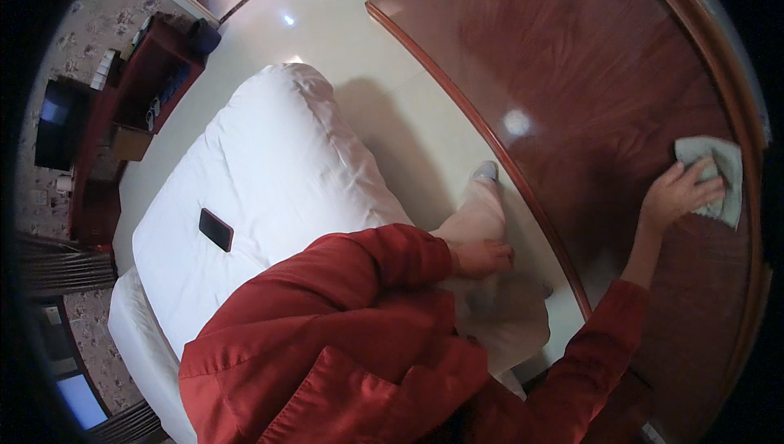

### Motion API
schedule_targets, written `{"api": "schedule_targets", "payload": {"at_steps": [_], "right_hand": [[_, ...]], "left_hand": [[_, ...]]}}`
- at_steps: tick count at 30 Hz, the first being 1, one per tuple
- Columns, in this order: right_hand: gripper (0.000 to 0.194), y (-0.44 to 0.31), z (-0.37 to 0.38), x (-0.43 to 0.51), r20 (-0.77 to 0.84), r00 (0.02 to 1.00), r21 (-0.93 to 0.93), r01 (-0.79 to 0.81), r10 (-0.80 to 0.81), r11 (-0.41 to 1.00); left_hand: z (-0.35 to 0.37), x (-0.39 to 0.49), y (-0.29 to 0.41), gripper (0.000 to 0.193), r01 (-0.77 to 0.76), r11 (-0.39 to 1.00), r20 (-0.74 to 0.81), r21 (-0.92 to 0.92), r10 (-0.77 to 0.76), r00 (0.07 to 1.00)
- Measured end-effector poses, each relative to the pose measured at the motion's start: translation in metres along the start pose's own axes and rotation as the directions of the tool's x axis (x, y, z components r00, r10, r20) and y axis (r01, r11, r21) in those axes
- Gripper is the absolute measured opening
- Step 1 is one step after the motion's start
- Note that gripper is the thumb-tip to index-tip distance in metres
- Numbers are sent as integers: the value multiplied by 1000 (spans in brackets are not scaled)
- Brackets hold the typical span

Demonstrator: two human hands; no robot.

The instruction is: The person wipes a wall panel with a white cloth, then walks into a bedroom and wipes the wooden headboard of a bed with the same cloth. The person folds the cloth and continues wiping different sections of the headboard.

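Observation:
My right hand (pixel 680 196) lies with spread fingers on a pale green cloth (pixel 729 162), pressing it against a glossy reddish-brown wood panel (pixel 551 46). The cloth is partly folded and sits close to the moulded wooden rail (pixel 723 70) along the panel's edge. My left hand (pixel 484 258) rests near my bent leg, its fingers curled, with nothing visible in it. Both arms wear red sleeves.
A bed with white bedding (pixel 263 156) stands at my left, a black smartphone (pixel 215 229) on it. A wooden baseboard (pixel 465 107) borders the pale tiled floor (pixel 392 58). Beyond the bed are a wooden cabinet (pixel 165 46), a dark bin (pixel 203 37) and a television (pixel 61 125).

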State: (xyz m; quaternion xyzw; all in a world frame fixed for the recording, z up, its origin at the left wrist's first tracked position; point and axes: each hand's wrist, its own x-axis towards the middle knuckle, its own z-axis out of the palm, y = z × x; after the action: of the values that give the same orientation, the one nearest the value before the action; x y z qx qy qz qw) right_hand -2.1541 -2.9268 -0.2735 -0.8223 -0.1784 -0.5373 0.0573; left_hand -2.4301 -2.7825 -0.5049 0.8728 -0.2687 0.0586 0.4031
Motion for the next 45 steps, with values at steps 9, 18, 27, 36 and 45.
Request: {"api": "schedule_targets", "payload": {"at_steps": [9, 18, 27, 36, 45], "right_hand": [[53, -40, 34, -41, 543, 741, 38, 447, -394, 894], [48, 64, 7, -171, 923, 128, 163, 723, -363, 671], [56, 85, -71, -74, 810, 584, -346, 542, -47, 766], [59, 47, -35, 17, 172, 982, -191, 117, -84, 975], [66, -14, 13, 10, 519, 809, -148, 402, -274, 904]], "left_hand": [[1, 2, -1, 29, 42, 997, -20, -66, -44, 999], [-9, 2, -1, 33, 66, 996, 31, -68, -64, 997], [-10, 4, 1, 28, 62, 998, 22, 5, -62, 998], [-11, 2, -1, 27, 90, 995, 73, 34, -93, 993], [-14, 0, -3, 32, 105, 992, 102, -76, -97, 990]]}}
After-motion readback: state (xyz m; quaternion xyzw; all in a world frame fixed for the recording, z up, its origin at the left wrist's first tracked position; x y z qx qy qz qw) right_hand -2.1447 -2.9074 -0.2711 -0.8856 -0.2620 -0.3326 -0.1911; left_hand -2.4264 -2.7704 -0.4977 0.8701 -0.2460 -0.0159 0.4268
